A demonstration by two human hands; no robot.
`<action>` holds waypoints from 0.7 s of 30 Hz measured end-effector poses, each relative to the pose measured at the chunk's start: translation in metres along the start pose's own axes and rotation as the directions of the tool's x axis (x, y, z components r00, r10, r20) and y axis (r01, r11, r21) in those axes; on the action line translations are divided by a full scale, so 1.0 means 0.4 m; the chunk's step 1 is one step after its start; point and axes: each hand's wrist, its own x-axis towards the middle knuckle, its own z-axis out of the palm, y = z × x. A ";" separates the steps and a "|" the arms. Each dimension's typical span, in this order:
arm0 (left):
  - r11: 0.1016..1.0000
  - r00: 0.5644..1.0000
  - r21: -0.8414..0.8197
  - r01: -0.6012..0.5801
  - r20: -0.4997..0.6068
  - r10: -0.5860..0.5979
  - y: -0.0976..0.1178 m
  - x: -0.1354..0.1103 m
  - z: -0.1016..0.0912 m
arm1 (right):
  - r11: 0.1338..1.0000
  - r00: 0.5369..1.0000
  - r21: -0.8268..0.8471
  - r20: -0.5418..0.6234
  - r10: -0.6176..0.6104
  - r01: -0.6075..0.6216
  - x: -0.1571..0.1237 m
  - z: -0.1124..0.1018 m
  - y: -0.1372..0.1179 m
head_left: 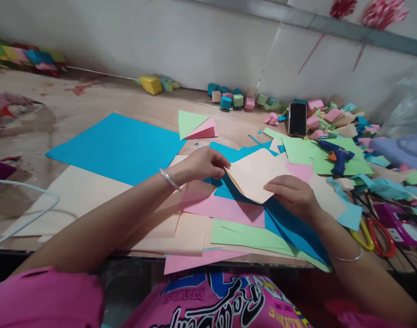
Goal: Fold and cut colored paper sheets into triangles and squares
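Note:
Between my two hands is a folded piece of cream paper (254,173), raised a little above the sheets on the table. My left hand (208,164) pinches its left corner between thumb and fingers. At the lower right edge, my right hand (293,193) grips the same paper. The layers part slightly along its lower left side. Below it lie a pink sheet (239,212), blue paper (293,232) and a light green strip (249,236). A large blue sheet (119,148) lies to the left, over cream sheets (78,200).
Green and pink folded papers (198,125) lie behind my hands. At right are a blue glue gun (336,155), a phone (297,119), scissors with red and yellow handles (382,237), a purple power strip (399,223) and many paper scraps. A white cable (54,198) loops at left.

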 end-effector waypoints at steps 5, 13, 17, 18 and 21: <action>0.780 0.907 0.533 -0.329 -0.050 0.417 0.055 -0.056 -0.013 | 0.985 0.999 -0.171 -0.033 -0.024 0.018 0.000 -0.011 -0.004; 0.166 0.596 0.793 -0.586 0.284 0.751 0.089 -0.260 0.109 | 0.886 0.879 0.034 -0.112 0.463 -0.462 -0.006 -0.026 -0.033; 0.153 0.557 0.802 -0.578 0.251 0.792 0.074 -0.283 0.153 | 0.588 0.682 0.460 0.054 0.729 -0.665 -0.005 -0.023 -0.030; 0.176 0.561 0.795 -0.580 0.233 0.794 0.067 -0.283 0.152 | 0.479 0.621 0.542 0.104 0.777 -0.691 -0.005 -0.021 -0.027; 0.301 0.589 0.725 -0.620 0.176 0.789 0.044 -0.280 0.135 | 0.189 0.486 0.714 0.236 0.841 -0.674 -0.004 -0.015 -0.015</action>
